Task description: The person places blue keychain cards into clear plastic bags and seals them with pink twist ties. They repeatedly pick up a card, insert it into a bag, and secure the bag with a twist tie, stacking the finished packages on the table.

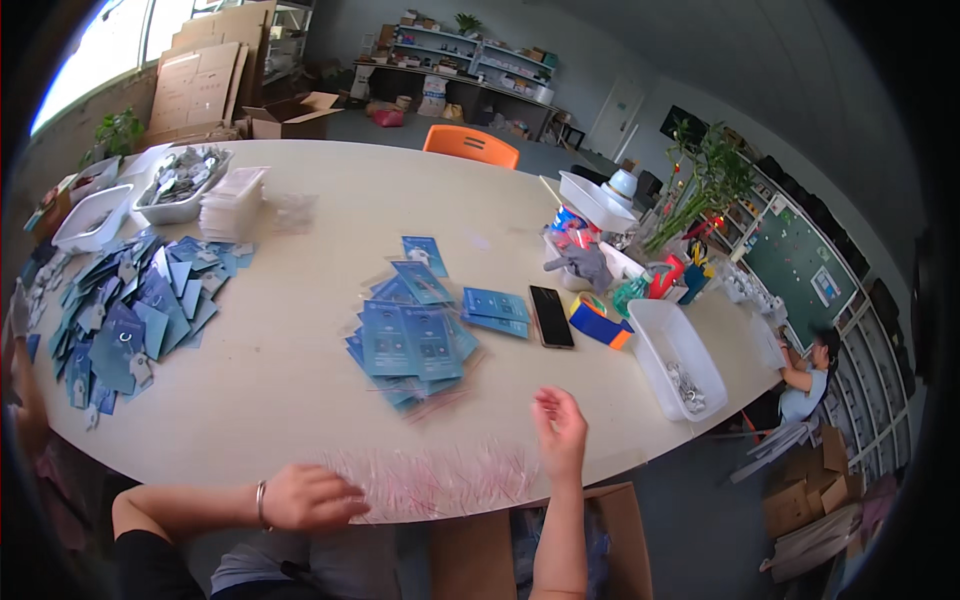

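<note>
The left hand [318, 497] is seen half curled at the left end of the clear bags [440, 482], which are spread in a row along the near edge of the surface [270, 410]; whether one is gripped cannot be told. The right hand [560, 425] is held near the other end, fingers bent (anything pinched there cannot be made out). Blue cards [410, 340] are piled beyond the bags, and a black phone [551, 318] is set to their right.

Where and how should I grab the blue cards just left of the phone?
Probably pinch the blue cards by their near long edge, right hand coming from the near side: they lie flat, bare table borders that edge, and the phone sits close to their right end.
</note>
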A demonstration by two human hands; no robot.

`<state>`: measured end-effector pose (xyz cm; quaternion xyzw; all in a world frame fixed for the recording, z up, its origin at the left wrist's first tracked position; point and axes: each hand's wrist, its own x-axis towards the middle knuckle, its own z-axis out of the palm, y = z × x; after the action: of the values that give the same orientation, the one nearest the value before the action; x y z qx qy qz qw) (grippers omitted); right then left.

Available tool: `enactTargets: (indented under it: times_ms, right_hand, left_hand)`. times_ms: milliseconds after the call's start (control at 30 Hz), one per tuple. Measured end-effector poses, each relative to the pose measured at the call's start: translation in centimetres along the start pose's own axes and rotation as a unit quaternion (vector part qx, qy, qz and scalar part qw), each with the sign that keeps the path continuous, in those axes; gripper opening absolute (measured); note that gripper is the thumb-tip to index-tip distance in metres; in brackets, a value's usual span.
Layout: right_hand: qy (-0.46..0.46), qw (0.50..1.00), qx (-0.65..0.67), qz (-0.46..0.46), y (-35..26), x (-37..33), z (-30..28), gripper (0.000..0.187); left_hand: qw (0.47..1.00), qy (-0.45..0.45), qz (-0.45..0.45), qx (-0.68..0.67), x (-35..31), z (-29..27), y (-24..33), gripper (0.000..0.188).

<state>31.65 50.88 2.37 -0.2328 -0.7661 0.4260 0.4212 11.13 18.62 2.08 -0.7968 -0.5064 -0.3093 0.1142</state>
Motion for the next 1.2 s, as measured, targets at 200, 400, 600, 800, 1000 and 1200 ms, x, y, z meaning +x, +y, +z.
enactTargets:
  times_ms: [200, 400, 600, 800, 1000, 1200]
  right_hand:
    - [-0.144, 0.972, -0.184, 0.008, 4.0, 12.3, 14.5, 0.042]
    - [-0.191, 0.915, -0.349, 0.07, 6.2, 19.9, 21.4, 0.071]
    - [-0.273, 0.888, -0.361, 0.086, 2.9, 16.2, 26.5, 0.073]
    - [-0.171, 0.931, -0.31, 0.085, -6.6, 11.3, 28.5, 0.07]
    - [-0.169, 0.94, -0.285, -0.082, -15.7, -3.3, 27.3, 0.065]
    - [-0.208, 0.919, -0.329, -0.061, -16.3, -17.0, 32.0, 0.055]
  left_hand:
    - [0.974, -0.083, -0.167, 0.125, 8.5, 4.6, -11.3, 0.054]
    - [0.926, -0.209, -0.282, 0.137, 11.5, 8.3, -16.5, 0.078]
    - [0.925, -0.245, -0.268, 0.117, 4.4, 4.3, -18.1, 0.075]
    - [0.971, -0.056, -0.231, 0.029, -2.9, -0.3, -17.5, 0.049]
    - [0.821, 0.409, -0.385, -0.099, -9.3, -9.0, -12.0, 0.021]
    - [0.842, 0.207, -0.436, -0.241, -13.0, -9.4, -0.5, 0.038]
